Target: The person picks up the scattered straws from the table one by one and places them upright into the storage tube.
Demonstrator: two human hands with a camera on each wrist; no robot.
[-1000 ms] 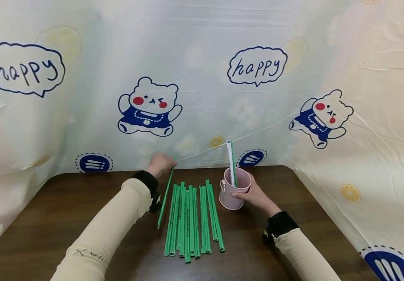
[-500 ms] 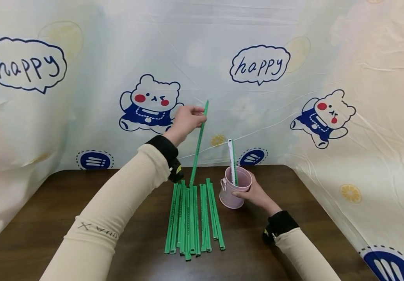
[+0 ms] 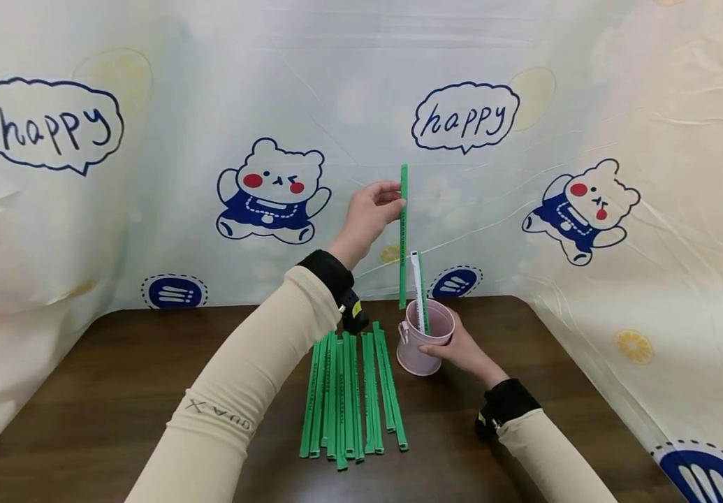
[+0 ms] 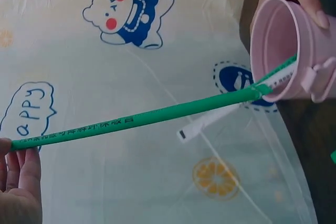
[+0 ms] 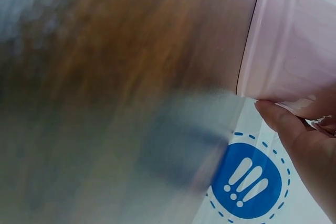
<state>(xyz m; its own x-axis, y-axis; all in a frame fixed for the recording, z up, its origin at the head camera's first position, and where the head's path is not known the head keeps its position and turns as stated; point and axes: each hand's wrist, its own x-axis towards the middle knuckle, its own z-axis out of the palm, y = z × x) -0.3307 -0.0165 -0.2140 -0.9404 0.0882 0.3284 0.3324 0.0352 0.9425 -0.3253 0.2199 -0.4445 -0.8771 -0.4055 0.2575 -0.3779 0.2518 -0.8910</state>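
A long green-wrapped straw point(image 3: 403, 241) with dark print is pinched near its top by my left hand point(image 3: 367, 216). It hangs upright, its lower end close to the rim of a small pink bucket point(image 3: 418, 356); I cannot tell whether it touches. In the left wrist view, the green straw's point(image 4: 157, 116) far end overlaps the bucket's point(image 4: 255, 51) mouth. My right hand point(image 3: 468, 351) grips the bucket's right side, thumb toward the front. Inside the bucket leans a white and green straw point(image 3: 420, 286). The right wrist view shows the bucket's point(image 5: 310, 35) wall and the right hand point(image 5: 299, 140).
Several green-wrapped straws point(image 3: 342, 398) lie side by side on the dark wooden table point(image 3: 474, 447), left of the bucket and partly behind my left wrist. A printed cloth point(image 3: 361, 84) hangs behind the table and along its sides.
My left hand has lifted the green-wrapped straw from the left of the pile, up and rightward to beside the bucket, now upright. The right hand and bucket stay in place.
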